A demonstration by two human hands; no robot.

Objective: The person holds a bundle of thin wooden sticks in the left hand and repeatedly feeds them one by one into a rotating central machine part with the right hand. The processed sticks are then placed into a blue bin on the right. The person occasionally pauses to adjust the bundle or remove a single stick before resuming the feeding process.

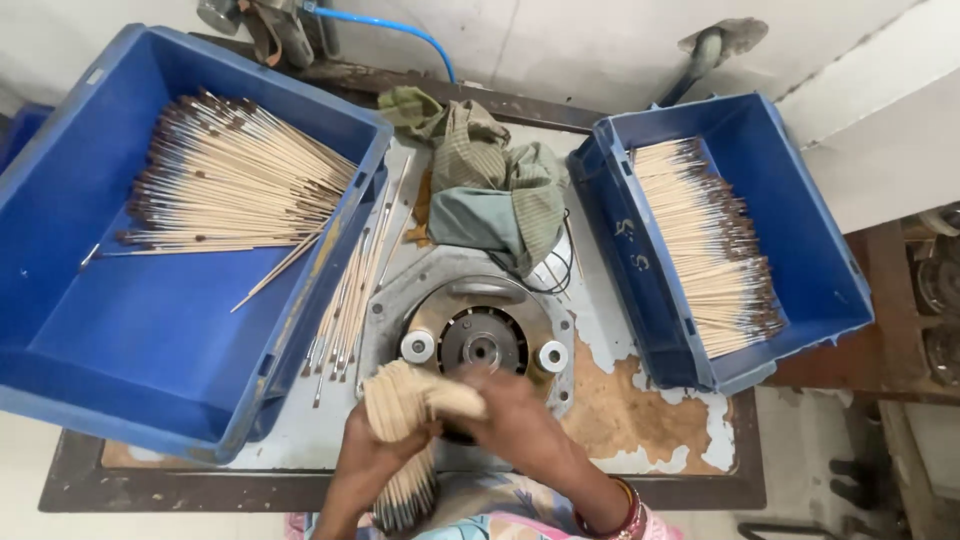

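— What have the hands got?

— The left hand is wrapped round a thick bundle of brushes, and the right hand closes on its top end, just below the round metal machine.

— And the crates?

— Up and left of the left hand, a big blue crate holds a fanned heap of brushes. Up and right of the right hand, a smaller blue crate holds a neat row. Loose brushes lie on the table between.
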